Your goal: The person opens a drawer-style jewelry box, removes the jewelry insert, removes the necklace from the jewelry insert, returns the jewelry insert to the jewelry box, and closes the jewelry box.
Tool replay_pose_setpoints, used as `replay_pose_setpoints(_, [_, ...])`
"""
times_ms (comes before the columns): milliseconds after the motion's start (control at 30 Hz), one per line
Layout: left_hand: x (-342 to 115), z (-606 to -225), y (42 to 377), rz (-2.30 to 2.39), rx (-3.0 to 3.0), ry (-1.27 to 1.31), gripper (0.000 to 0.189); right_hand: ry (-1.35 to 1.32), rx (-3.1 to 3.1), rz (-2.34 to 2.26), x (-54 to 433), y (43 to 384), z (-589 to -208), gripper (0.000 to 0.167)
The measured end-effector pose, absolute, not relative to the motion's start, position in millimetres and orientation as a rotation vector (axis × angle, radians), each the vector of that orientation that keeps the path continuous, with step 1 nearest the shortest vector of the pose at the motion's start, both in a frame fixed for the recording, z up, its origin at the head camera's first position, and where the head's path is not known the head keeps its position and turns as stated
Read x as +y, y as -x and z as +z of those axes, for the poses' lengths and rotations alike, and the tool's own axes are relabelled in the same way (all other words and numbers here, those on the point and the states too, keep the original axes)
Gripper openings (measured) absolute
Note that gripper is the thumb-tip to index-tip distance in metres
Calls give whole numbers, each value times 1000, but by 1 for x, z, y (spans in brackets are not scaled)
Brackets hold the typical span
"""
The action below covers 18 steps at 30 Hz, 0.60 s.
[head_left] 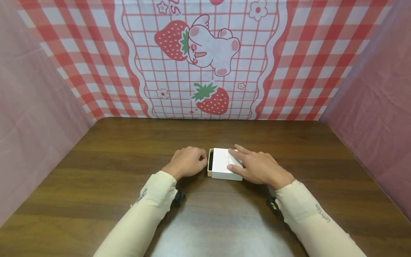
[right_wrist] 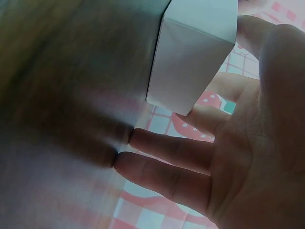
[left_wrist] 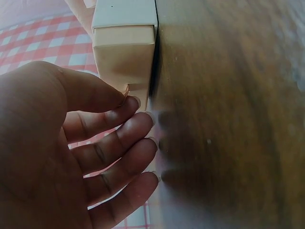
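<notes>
Sleeves point(head_left: 136, 217) run off-frame; left hand point(head_left: 187, 162) pinches tab point(left_wrist: 127, 92), splayed right hand point(head_left: 262, 167) partly hides box point(head_left: 221, 162).

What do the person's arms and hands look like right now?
Left sleeve and right sleeve: long, cream, each with dark lettering near the cuff, too small to read fully. Black devices sit at the left wrist and right wrist, the latter with a yellow-green patch. Left hand and right hand are ungloved; no rings show.
</notes>
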State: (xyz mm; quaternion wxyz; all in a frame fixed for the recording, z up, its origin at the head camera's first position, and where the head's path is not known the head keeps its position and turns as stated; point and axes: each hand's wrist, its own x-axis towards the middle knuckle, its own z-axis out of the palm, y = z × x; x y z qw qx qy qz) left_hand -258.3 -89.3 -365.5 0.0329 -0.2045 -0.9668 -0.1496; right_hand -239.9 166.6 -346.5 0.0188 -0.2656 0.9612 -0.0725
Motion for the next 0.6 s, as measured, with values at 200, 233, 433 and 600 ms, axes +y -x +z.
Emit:
replay_pose_setpoints(200, [-90,-365,258,-459,-2974,629,12,821,2989,-221,166,240,-346,70])
replay_pose_setpoints(233, [-90,-365,258,-460,-2974,630,12,819,2989,-220,166,240,-346,70])
replay_pose_setpoints(433, [-89,-364,258,-458,-2976,626,12,812,2986,-215,166,241,-346,70])
replay_pose_setpoints(600, [-89,-365,257,-459,-2976,625,13,812,2989,-214,165,241,-347,70])
